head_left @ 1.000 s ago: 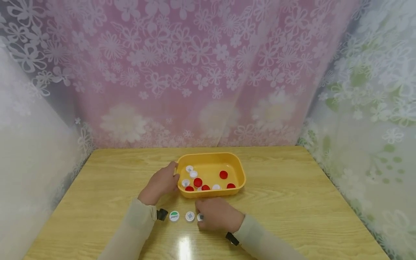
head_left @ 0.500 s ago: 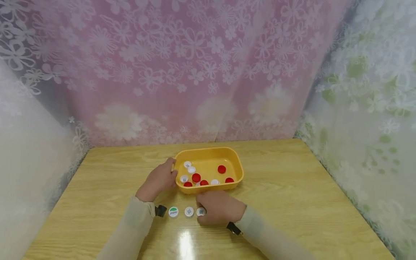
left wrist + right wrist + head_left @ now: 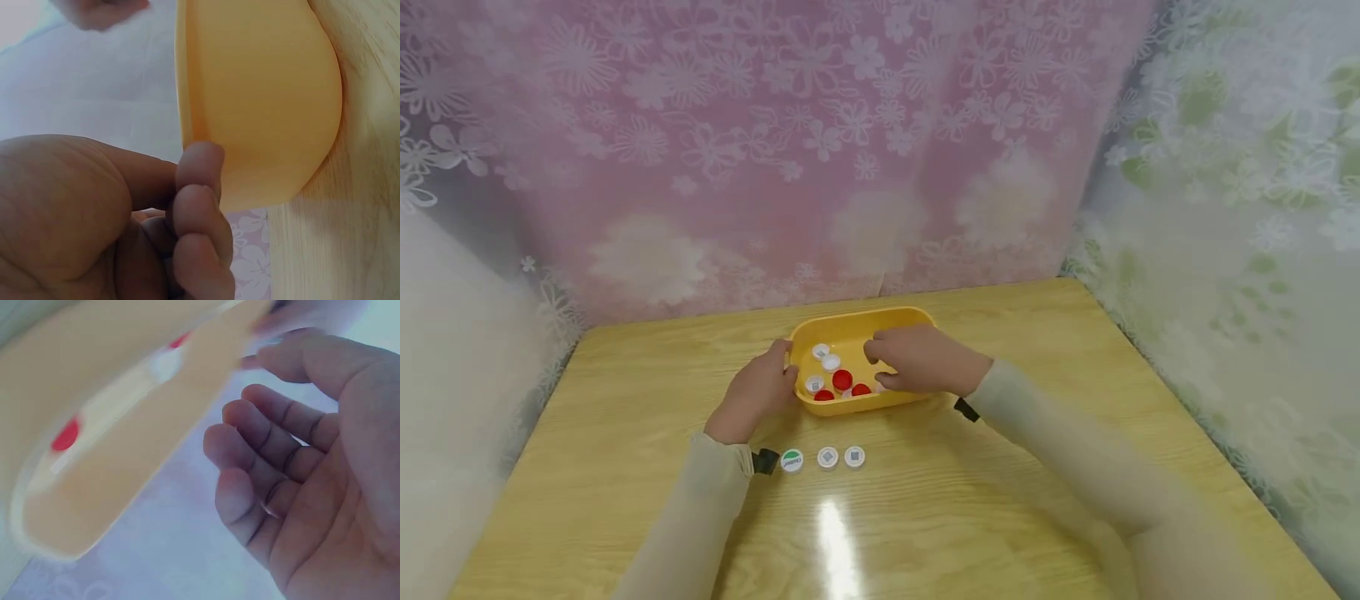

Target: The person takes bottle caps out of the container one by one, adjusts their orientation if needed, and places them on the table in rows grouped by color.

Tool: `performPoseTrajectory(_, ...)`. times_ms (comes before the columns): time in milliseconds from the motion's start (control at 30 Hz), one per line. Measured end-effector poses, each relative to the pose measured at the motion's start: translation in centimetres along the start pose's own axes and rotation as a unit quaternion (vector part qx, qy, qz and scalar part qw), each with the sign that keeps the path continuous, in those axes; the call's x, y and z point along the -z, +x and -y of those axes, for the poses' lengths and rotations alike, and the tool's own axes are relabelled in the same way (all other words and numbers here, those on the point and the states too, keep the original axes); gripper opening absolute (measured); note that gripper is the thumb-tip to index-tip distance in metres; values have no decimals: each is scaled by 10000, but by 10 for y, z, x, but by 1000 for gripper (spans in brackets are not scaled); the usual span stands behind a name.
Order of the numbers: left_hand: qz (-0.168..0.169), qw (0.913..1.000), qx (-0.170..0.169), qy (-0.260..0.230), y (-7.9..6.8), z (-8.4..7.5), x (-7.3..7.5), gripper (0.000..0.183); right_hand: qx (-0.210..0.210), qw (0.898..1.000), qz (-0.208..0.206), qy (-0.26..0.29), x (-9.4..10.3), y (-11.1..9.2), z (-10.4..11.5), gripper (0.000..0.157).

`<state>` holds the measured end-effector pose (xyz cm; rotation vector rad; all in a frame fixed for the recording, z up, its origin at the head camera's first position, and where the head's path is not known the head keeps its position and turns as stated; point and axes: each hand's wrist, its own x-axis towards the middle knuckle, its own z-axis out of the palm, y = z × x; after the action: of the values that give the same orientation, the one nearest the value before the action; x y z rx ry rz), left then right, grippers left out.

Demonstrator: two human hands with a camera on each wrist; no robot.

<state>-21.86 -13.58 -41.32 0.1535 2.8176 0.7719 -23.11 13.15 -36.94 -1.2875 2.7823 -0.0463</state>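
Observation:
My left hand (image 3: 754,390) pinches the left rim of a yellow plastic tub (image 3: 868,320) between thumb and fingers; the left wrist view shows the fingers against the tub's outer wall (image 3: 262,94). Above the tub's right half is my right hand (image 3: 921,358), fingers loosely bent and, in the right wrist view, nothing in them. Inside the tub lie several red caps (image 3: 842,379) and white caps (image 3: 831,363); the right hand covers some. In front of it, a row on the table has a green-and-white cap (image 3: 792,461) and two white caps, one in the middle (image 3: 827,457) and one at right (image 3: 854,457).
The tub stands on a wood-grain table (image 3: 1015,500). A pink floral curtain (image 3: 865,242) hangs behind the table's back edge, and pale floral curtains (image 3: 1225,275) flank it at the sides. Black straps (image 3: 765,461) sit at the wrists.
My right hand has let go of the rightmost white cap in the row and moved up and away over the tub. My left hand stays on the tub's rim. The head view has tilted and shifted.

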Motion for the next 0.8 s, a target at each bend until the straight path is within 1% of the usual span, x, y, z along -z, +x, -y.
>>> performPoseTrajectory(67, -24, 10000, 36, 42, -1, 2, 2, 52, -3, 9988, 403, -293, 0, 10, -12, 27)
performPoseTrajectory(167, 1, 10000, 66, 2, -2, 1, 2, 52, -206, 9944, 1000, -261, -5, 22, -29, 37)
performPoseTrajectory(267, -12, 10000, 1, -10, -2, -2, 1, 51, -318, 9896, 1392, -153, -12, 29, -42, 36)
performPoseTrajectory(367, -69, 10000, -3, -24, -2, -2, 0, 50, -131, 9862, 1640, -172, -22, 35, -48, 28)
performPoseTrajectory(467, -103, 9999, 38, -18, -2, -3, 0, 49, 148, 9837, 1779, -232, -28, 40, -47, 18)
performPoseTrajectory(533, -116, 9999, 63, -18, -3, -3, 0, 50, 306, 9829, 1792, -288, -30, 41, -43, 9)
performPoseTrajectory(600, -129, 9999, 48, 0, -3, -3, 0, 50, 416, 9826, 1774, -366, -31, 41, -39, 4)
performPoseTrajectory(733, -116, 9999, -1, 19, -3, -3, 0, 50, 539, 9831, 1662, -544, -34, 40, -33, 9)
performPoseTrajectory(800, -79, 10000, 24, 15, -3, -2, -1, 50, 554, 9840, 1613, -524, -36, 39, -31, 10)
